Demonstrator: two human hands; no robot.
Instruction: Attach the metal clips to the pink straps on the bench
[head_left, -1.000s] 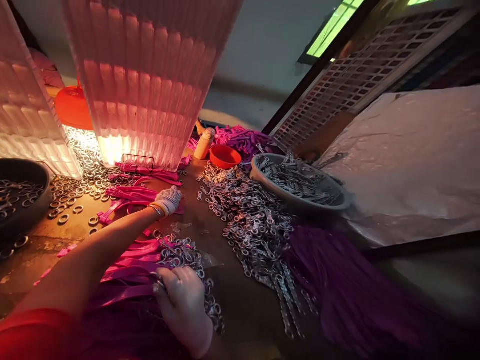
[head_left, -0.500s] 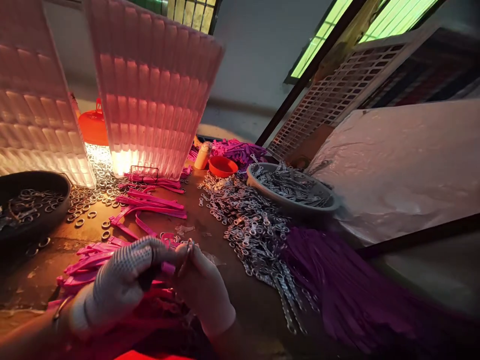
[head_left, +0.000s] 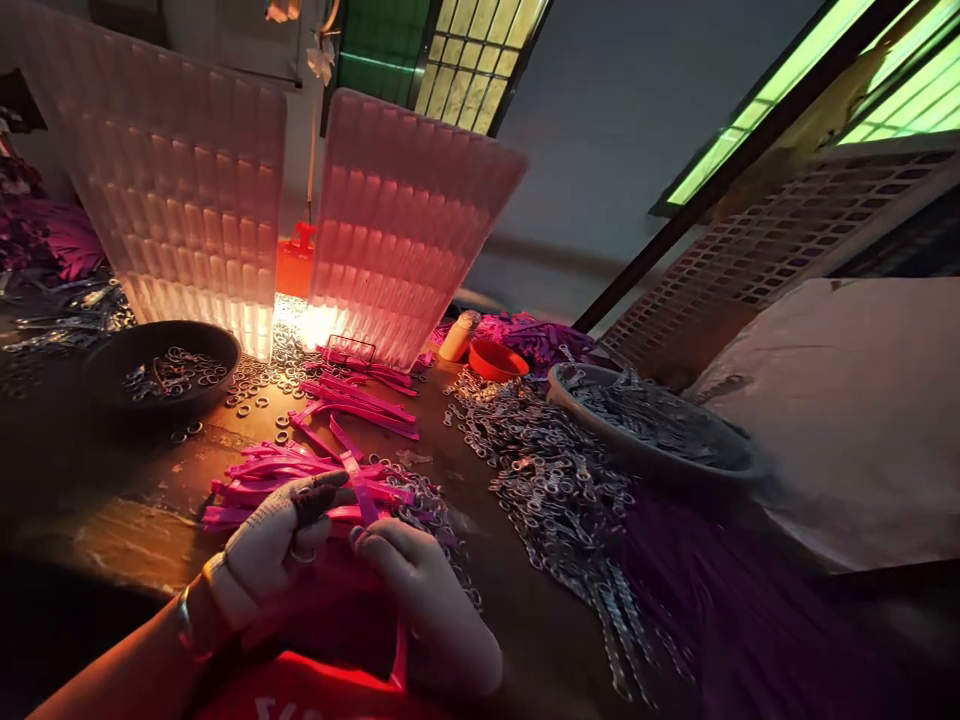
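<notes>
My left hand [head_left: 274,545], in a white knit glove, and my bare right hand [head_left: 427,600] meet at the near edge of the table. Between their fingertips they pinch one pink strap [head_left: 364,492] that stands up from them. A small metal ring hangs at the gloved fingers. Just beyond the hands lies a pile of pink straps [head_left: 289,478], some with rings on them.
A dark bowl of metal rings [head_left: 161,365] sits at the left, loose rings around it. A heap of metal clasps [head_left: 555,480], a grey bowl of them [head_left: 652,425], an orange cup [head_left: 496,360] and purple straps [head_left: 720,590] lie right. Two lit ribbed panels [head_left: 405,230] stand behind.
A second ago my left hand reached far out to the straps; it came back to my right hand. The pink strap now stands up between both hands. The view tilted upward.
</notes>
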